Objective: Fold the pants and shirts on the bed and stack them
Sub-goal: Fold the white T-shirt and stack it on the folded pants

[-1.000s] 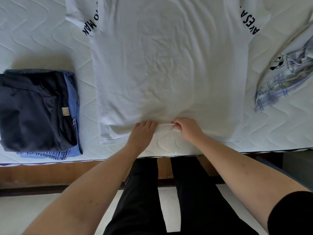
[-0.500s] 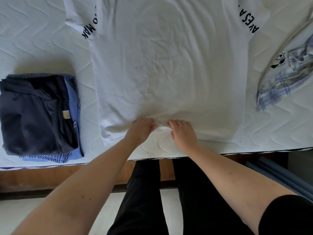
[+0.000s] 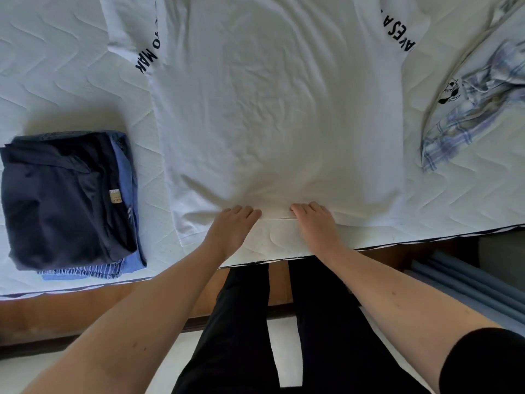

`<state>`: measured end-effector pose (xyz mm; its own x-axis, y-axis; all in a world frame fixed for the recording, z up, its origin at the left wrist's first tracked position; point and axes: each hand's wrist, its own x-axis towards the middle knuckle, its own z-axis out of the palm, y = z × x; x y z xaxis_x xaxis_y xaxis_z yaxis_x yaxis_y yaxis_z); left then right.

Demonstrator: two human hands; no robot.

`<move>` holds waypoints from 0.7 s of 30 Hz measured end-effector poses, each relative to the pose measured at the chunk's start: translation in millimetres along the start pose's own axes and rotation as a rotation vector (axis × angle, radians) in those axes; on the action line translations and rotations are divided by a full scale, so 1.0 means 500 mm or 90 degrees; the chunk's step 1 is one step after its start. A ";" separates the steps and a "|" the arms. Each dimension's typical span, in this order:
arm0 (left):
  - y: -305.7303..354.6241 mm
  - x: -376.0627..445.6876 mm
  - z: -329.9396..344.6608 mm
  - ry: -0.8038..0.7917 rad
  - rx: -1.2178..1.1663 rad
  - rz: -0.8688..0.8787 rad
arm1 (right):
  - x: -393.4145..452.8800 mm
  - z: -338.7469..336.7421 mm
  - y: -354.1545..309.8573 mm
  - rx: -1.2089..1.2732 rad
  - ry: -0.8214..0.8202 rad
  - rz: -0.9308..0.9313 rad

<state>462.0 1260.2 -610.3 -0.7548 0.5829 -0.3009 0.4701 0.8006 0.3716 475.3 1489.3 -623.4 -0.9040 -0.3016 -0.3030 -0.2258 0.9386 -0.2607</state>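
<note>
Flattening stage: white shirt [image 3: 278, 115] spread unfolded mid-bed [image 3: 56, 66]. Both hands, left hand [image 3: 231, 226] and right hand [image 3: 315, 223], fingers straight, press its near hem. Folded stack [image 3: 65, 200] left of shirt; plaid garment [image 3: 468, 115] right, unfolded.

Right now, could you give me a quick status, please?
Both hands, left hand and right hand, flat on white shirt hem. Folded stack left. Plaid garment unfolded right.

Both hands [image 3: 274, 223] palm-down, side by side, fingers seemingly flat
</note>
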 end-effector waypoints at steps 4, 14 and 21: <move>-0.003 -0.036 -0.001 0.019 0.010 -0.003 | -0.031 -0.014 0.004 -0.009 -0.044 0.010; -0.047 -0.106 0.066 0.019 -0.027 -0.174 | -0.070 0.005 0.141 -0.018 -0.064 0.072; -0.066 -0.159 0.091 -0.061 0.049 -0.469 | -0.164 0.009 0.250 -0.106 -0.091 0.050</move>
<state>527.2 1193.9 -638.8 -0.8451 -0.1014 -0.5248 -0.1084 0.9940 -0.0175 522.7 1630.7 -635.0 -0.8632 -0.2354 -0.4466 -0.2237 0.9714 -0.0796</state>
